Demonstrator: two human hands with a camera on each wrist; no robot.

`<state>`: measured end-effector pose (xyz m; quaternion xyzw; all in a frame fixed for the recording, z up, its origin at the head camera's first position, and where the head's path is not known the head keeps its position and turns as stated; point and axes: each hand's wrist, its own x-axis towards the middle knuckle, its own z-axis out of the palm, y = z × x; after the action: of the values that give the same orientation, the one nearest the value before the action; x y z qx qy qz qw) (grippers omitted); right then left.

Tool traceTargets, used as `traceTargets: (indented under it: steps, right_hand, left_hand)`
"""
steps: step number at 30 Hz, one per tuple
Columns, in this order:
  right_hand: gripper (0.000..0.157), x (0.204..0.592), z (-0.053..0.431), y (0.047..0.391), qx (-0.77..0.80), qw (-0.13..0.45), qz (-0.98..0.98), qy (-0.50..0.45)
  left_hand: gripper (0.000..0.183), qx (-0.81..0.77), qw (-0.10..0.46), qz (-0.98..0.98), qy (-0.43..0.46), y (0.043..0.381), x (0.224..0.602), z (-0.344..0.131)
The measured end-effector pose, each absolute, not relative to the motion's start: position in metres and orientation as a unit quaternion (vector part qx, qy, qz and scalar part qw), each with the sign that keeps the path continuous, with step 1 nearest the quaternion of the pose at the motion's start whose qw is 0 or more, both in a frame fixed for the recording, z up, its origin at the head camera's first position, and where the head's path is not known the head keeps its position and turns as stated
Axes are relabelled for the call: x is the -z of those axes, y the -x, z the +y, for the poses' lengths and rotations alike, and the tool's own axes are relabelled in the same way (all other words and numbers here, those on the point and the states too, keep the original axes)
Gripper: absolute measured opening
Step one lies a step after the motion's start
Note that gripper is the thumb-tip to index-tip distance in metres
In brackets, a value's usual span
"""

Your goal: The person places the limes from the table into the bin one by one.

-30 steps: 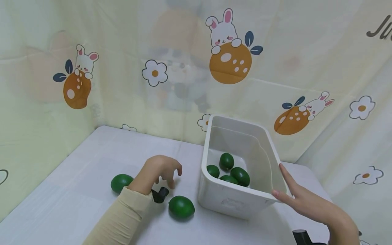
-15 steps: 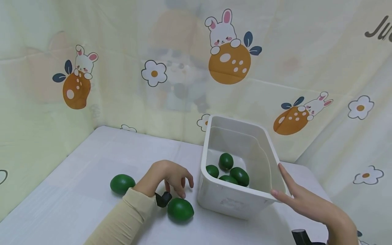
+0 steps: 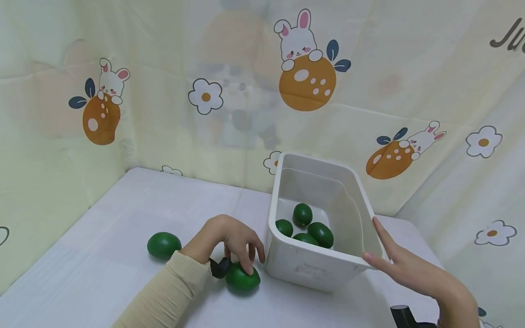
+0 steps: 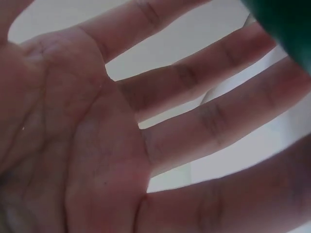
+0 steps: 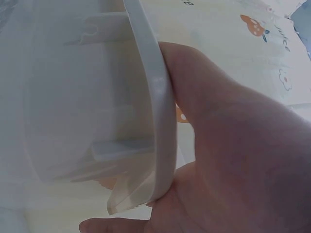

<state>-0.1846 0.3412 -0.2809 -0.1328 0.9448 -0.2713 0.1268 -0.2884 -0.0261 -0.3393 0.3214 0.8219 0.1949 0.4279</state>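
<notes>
In the head view, my left hand [image 3: 241,242] reaches down over a glossy dark green lime [image 3: 243,282] on the white table. One fingertip touches the top of this fruit, and other fingers hang toward the bin. The left wrist view shows those fingers [image 4: 194,119] long and spread, with the green fruit [image 4: 286,29] at the upper right corner. My right hand [image 3: 414,273] rests on the rim of a white plastic bin [image 3: 311,273] at its near right corner, thumb and forefinger stretched apart. Close up, the bin's rim [image 5: 163,107] lies against that hand.
Several more limes [image 3: 302,215] lie on the bin's floor. Another lime [image 3: 164,246] sits on the table left of my left wrist. A curtain [image 3: 238,164] printed with rabbits and flowers hangs behind the table [image 3: 106,255].
My left hand has moved right and down from beside the lime, and a fingertip now touches it. The right hand and the bin have stayed in place.
</notes>
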Motion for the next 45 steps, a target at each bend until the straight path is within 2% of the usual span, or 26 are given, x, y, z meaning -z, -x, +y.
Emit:
traceTargets:
  steps: [12,20,32,45]
  right_hand:
    - [0.084,0.281,0.341,0.185,0.258,0.118,0.949,0.136]
    - [0.084,0.281,0.341,0.184,0.26,0.121,0.948,0.134]
    - [0.084,0.282,0.341,0.184,0.259,0.124,0.949,0.13]
    - [0.083,0.282,0.342,0.185,0.254,0.127,0.95,0.128]
  left_hand:
    - [0.018,-0.166,0.437,0.827,-0.311,0.28,0.336,-0.019]
    - [0.024,-0.155,0.446,0.825,-0.31,0.278,0.333,-0.015]
    - [0.017,-0.15,0.462,0.816,-0.313,0.277,0.335,-0.013]
    - [0.015,-0.158,0.441,0.83,-0.304,0.276,0.337,-0.014]
